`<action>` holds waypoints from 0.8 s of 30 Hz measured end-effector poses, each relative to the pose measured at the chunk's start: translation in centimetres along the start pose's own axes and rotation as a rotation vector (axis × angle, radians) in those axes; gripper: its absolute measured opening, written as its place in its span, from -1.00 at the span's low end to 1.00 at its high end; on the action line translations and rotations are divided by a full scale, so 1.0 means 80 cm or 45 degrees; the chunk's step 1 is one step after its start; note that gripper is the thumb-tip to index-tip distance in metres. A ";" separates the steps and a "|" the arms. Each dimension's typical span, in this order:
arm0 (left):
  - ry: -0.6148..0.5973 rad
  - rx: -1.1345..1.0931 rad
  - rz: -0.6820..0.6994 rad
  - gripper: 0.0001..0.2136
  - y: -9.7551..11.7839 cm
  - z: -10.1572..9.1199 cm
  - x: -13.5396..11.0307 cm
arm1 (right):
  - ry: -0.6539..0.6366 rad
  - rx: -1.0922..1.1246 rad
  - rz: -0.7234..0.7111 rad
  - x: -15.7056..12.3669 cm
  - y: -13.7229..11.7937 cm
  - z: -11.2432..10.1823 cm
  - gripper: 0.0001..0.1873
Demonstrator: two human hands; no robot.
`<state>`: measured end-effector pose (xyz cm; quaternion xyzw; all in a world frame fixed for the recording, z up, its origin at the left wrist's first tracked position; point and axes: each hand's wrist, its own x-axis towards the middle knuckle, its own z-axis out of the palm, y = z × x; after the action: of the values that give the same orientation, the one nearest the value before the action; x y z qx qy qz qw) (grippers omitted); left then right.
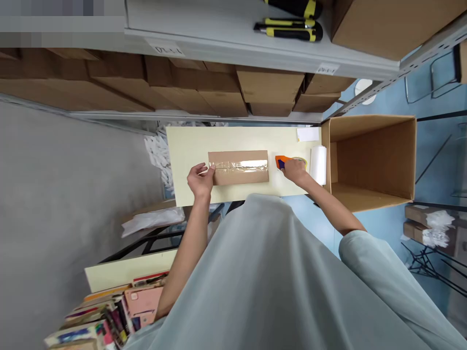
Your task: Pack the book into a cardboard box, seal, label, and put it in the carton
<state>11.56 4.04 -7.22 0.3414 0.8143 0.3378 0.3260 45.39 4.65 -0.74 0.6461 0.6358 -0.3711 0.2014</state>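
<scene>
A flat cardboard box lies on the pale table, with a shiny strip of clear packing tape along the seam of its top. At the box's left end is my left hand, its thumb against the edge by the end of the tape and its other fingers apart and slightly curled. To the right of the box, my right hand is closed around an orange tape dispenser. Part of a tape roll shows behind that hand. The dispenser's grip is hidden by my fingers.
A white roll and a white label sheet lie at the right of the table. Beyond stands a large open carton. Box cutters rest on the shelf above rows of cartons. Books sit at lower left.
</scene>
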 end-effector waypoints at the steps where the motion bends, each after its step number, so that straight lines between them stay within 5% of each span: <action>1: 0.036 0.045 0.087 -0.69 0.006 0.000 -0.004 | 0.078 -0.019 0.065 -0.006 0.002 -0.005 -0.70; 3: 0.061 0.069 0.336 -0.65 0.029 0.003 -0.020 | 0.288 -0.092 0.195 -0.023 0.002 -0.026 -0.66; 5: -0.091 -0.034 0.607 -0.70 0.068 0.013 -0.042 | 0.440 -0.088 0.156 -0.042 -0.008 -0.059 -0.57; 8: -0.375 -0.185 1.042 -0.70 0.146 0.031 -0.072 | 0.621 -0.042 0.070 -0.066 -0.043 -0.124 -0.39; 11: -0.409 -0.292 1.321 -0.61 0.228 0.041 -0.073 | 0.710 -0.029 -0.086 -0.077 -0.096 -0.194 -0.39; 15: -0.295 -0.344 1.361 -0.48 0.309 0.040 -0.025 | 0.776 -0.131 -0.387 -0.064 -0.166 -0.279 -0.53; 18: -0.278 -0.324 1.296 -0.44 0.341 0.034 0.019 | 0.883 -0.283 -0.458 -0.032 -0.208 -0.327 -0.52; 21: -0.310 -0.279 1.283 -0.46 0.348 0.019 0.040 | 0.891 -0.420 -0.435 0.010 -0.239 -0.358 -0.45; 24: -0.331 -0.240 1.296 -0.54 0.325 0.000 0.035 | 0.847 -0.430 -0.382 0.054 -0.255 -0.377 -0.44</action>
<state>18.75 20.22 12.05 0.7016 0.4648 0.4797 0.2483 31.93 31.87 19.79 0.5889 0.8055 -0.0574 0.0318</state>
